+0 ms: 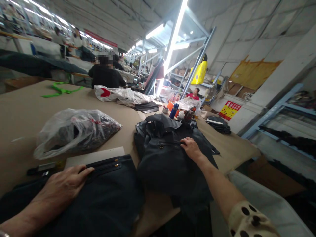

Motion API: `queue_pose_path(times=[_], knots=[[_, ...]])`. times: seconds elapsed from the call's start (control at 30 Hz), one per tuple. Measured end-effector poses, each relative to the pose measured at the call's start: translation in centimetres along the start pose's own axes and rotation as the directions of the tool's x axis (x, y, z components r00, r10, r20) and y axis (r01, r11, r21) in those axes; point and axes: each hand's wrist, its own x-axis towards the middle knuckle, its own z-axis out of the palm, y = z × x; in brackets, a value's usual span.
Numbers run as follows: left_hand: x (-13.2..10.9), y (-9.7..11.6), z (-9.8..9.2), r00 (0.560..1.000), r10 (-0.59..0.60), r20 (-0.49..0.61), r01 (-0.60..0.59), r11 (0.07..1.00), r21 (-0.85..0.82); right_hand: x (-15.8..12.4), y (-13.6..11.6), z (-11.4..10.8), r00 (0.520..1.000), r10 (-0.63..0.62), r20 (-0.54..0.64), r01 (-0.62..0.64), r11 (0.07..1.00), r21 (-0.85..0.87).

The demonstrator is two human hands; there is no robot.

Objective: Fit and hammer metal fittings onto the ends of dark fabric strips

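My left hand (66,184) lies over a dark navy fabric panel (111,194) at the lower left. Its thumb and fingers close on the panel's upper edge, beside two zips with gold-coloured pulls (116,162). To the right, my right hand (191,146) has its fingers curled onto a second dark fabric piece (160,168), at the end of a zip slit. A round metal ring (161,146) hangs at that slit's other end. More dark pieces are heaped behind it. Under the left panel's top edge, a pale sheet (98,156) shows in part.
A clear plastic bag (76,131) with dark contents sits on the brown-covered table (22,105). Farther back are a green strap (59,90), white plastic wrapping (123,95) and a blue bottle (174,111). Folded dark cloth (218,124) lies right. Co-workers sit beyond the table.
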Motion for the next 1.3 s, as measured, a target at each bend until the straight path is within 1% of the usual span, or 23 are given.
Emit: queue_pose_path(times=[0.07, 0.1, 0.17, 0.2, 0.23, 0.27, 0.33, 0.37, 0.4, 0.47, 0.5, 0.53, 0.6, 0.67, 0.77, 0.8, 0.87, 0.97, 1.07, 1.13, 1.2, 1.23, 1.3], knots=[[0.1, 0.2, -1.0, 0.999, 0.007, -0.049, -0.007, 1.000, -0.008, 0.4, -0.4, 0.1, 1.000, 0.016, -0.004, -0.016, 1.000, -0.023], [0.2, 0.6, -1.9, 0.997, 0.011, -0.078, -0.013, 1.000, -0.018, 0.4, -0.8, -0.4, 1.000, 0.014, -0.008, -0.014, 0.999, -0.030], [0.1, 2.3, -4.5, 0.987, 0.046, -0.157, -0.057, 0.996, -0.063, -0.1, -2.3, -2.2, 1.000, -0.019, -0.018, 0.018, 0.999, -0.037], [-0.2, 3.5, -6.0, 0.974, 0.075, -0.213, -0.096, 0.991, -0.089, -0.7, -3.6, -3.5, 0.997, -0.067, -0.026, 0.066, 0.997, -0.046], [-0.5, 4.9, -7.5, 0.947, 0.113, -0.301, -0.154, 0.982, -0.113, -1.5, -5.1, -4.8, 0.991, -0.127, -0.032, 0.125, 0.991, -0.053], [-1.0, 6.5, -9.0, 0.907, 0.159, -0.389, -0.222, 0.967, -0.122, -2.6, -6.8, -6.1, 0.971, -0.235, -0.035, 0.232, 0.970, -0.073], [-2.3, 9.6, -11.4, 0.833, 0.278, -0.479, -0.368, 0.924, -0.102, -5.4, -10.7, -8.3, 0.902, -0.431, -0.030, 0.428, 0.900, -0.078], [-3.1, 11.0, -12.4, 0.824, 0.310, -0.474, -0.398, 0.913, -0.094, -6.9, -12.6, -9.1, 0.861, -0.508, -0.012, 0.507, 0.861, -0.042], [-4.0, 12.1, -13.1, 0.855, 0.314, -0.413, -0.387, 0.916, -0.103, -8.3, -14.4, -9.7, 0.803, -0.597, 0.012, 0.596, 0.803, 0.020], [-5.7, 13.3, -14.1, 0.926, 0.308, -0.217, -0.346, 0.923, -0.167, -10.6, -17.0, -9.8, 0.701, -0.710, 0.058, 0.695, 0.700, 0.162], [-6.4, 13.3, -14.4, 0.949, 0.300, -0.097, -0.314, 0.926, -0.208, -11.2, -17.8, -9.5, 0.679, -0.731, 0.069, 0.701, 0.673, 0.237], [-6.9, 13.0, -14.5, 0.956, 0.292, 0.015, -0.280, 0.927, -0.249, -11.4, -18.4, -8.9, 0.683, -0.726, 0.084, 0.673, 0.670, 0.314], [-7.4, 11.5, -14.6, 0.948, 0.250, 0.199, -0.186, 0.938, -0.293, -10.7, -18.9, -6.9, 0.735, -0.663, 0.143, 0.539, 0.699, 0.469], [-6.9, 9.3, -14.1, 0.944, 0.153, 0.294, -0.078, 0.965, -0.252, -8.9, -19.1, -4.1, 0.766, -0.597, 0.239, 0.360, 0.707, 0.609], [-4.7, 5.7, -12.2, 0.950, 0.029, 0.310, 0.009, 0.993, -0.121, -5.7, -19.7, 1.0, 0.775, -0.541, 0.327, 0.149, 0.659, 0.738], [-3.8, 4.7, -11.3, 0.954, 0.012, 0.300, 0.016, 0.996, -0.091, -4.7, -20.0, 2.7, 0.782, -0.519, 0.344, 0.102, 0.651, 0.752], [-2.1, 3.0, -9.3, 0.956, 0.002, 0.292, 0.017, 0.998, -0.064, -3.3, -20.9, 5.9, 0.800, -0.462, 0.382, 0.047, 0.684, 0.728], [-0.4, 1.3, -6.7, 0.954, -0.017, 0.298, 0.036, 0.998, -0.059, -1.9, -22.2, 9.4, 0.848, -0.364, 0.386, 0.078, 0.805, 0.588], [0.2, 0.9, -5.3, 0.958, -0.049, 0.282, 0.060, 0.998, -0.029, -1.0, -23.0, 11.0, 0.879, -0.314, 0.359, 0.149, 0.896, 0.419], [0.1, 1.4, -4.8, 0.981, -0.062, 0.185, 0.052, 0.997, 0.054, -0.6, -23.2, 11.4, 0.865, -0.314, 0.391, 0.171, 0.917, 0.359], [-0.2, 2.3, -4.4, 0.998, -0.019, 0.067, 0.011, 0.993, 0.119, -0.6, -23.3, 11.4, 0.851, -0.323, 0.415, 0.188, 0.924, 0.333], [-0.4, 2.8, -4.1, 0.999, 0.024, 0.047, -0.029, 0.993, 0.117, -0.6, -23.4, 11.3, 0.847, -0.326, 0.419, 0.200, 0.927, 0.318], [-0.8, 3.7, -3.5, 0.985, 0.125, 0.120, -0.131, 0.990, 0.049, -0.4, -23.7, 10.8, 0.834, -0.354, 0.424, 0.254, 0.927, 0.275]])
